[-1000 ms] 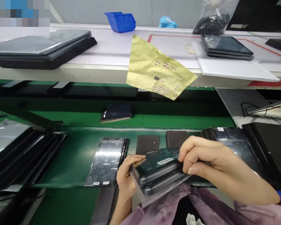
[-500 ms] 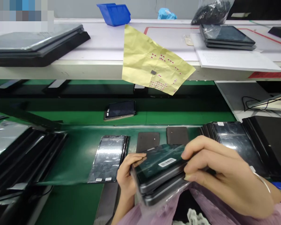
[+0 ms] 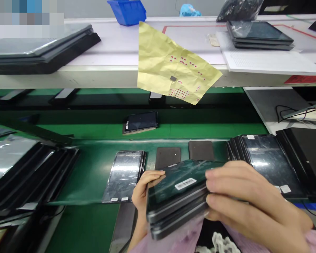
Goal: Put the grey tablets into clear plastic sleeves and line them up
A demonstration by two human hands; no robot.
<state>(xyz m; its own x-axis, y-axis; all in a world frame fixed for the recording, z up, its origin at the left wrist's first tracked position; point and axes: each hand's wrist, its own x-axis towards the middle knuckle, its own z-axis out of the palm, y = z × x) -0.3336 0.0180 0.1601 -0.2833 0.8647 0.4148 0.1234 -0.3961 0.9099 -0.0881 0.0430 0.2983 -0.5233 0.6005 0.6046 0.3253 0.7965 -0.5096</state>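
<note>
Both hands hold a small stack of dark tablets (image 3: 177, 198) close to my body, low in the middle of the view. The top tablet has a film-covered screen with a white barcode sticker. My left hand (image 3: 142, 193) grips the stack's left end, fingers curled over the top edge. My right hand (image 3: 247, 203) wraps the right end, thumb underneath and fingers on top. Just beyond lie a film-wrapped panel (image 3: 123, 175) and two dark flat pads (image 3: 168, 157) on the green mat (image 3: 92, 168).
Rows of dark tablets lean at the left (image 3: 21, 175) and at the right (image 3: 265, 165). One tablet (image 3: 140, 122) lies on the green conveyor. A crumpled yellow sheet (image 3: 171, 65) hangs off the white shelf, which holds tablet stacks (image 3: 258, 33), a blue bin (image 3: 127, 10) and papers.
The stack has come nearer and a little lower, with the top screen tilted more toward me. My right hand's fingers have slid further over the right end. The view has tipped down slightly.
</note>
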